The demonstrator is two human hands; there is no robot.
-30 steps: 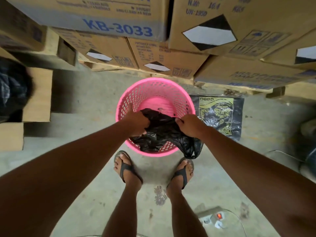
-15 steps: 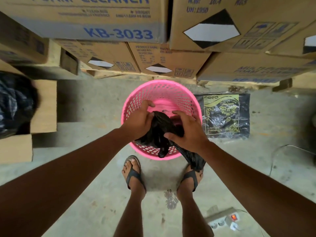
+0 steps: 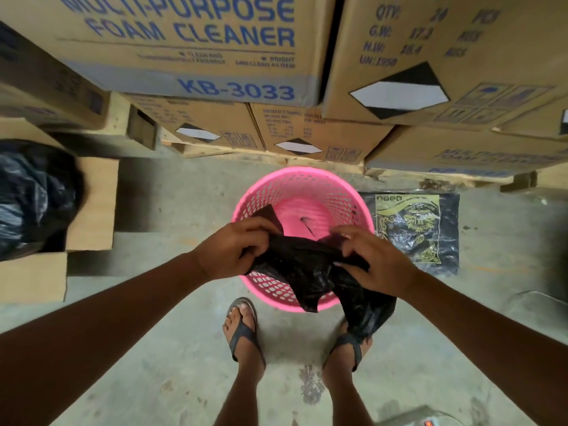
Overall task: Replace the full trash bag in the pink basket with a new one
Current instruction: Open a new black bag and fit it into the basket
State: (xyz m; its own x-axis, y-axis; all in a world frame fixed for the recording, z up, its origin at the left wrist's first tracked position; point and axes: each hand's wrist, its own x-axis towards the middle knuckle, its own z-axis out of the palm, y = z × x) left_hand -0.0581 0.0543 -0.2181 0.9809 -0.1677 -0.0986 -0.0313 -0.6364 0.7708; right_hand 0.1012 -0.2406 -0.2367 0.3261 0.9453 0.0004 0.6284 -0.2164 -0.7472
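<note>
Above the empty pink basket (image 3: 302, 192) on the floor, left hand (image 3: 233, 247) and right hand (image 3: 372, 262) each pinched the new black bag (image 3: 307, 272); its mouth needed spreading wide before lowering.

Bare forearms without sleeves, bare lower legs, dark grey rubber thong sandals (image 3: 242, 335) on both feet.

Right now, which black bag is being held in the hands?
The empty black bag over the pink basket; both hands grip it. The full bag sits left, the packet lies right.
</note>
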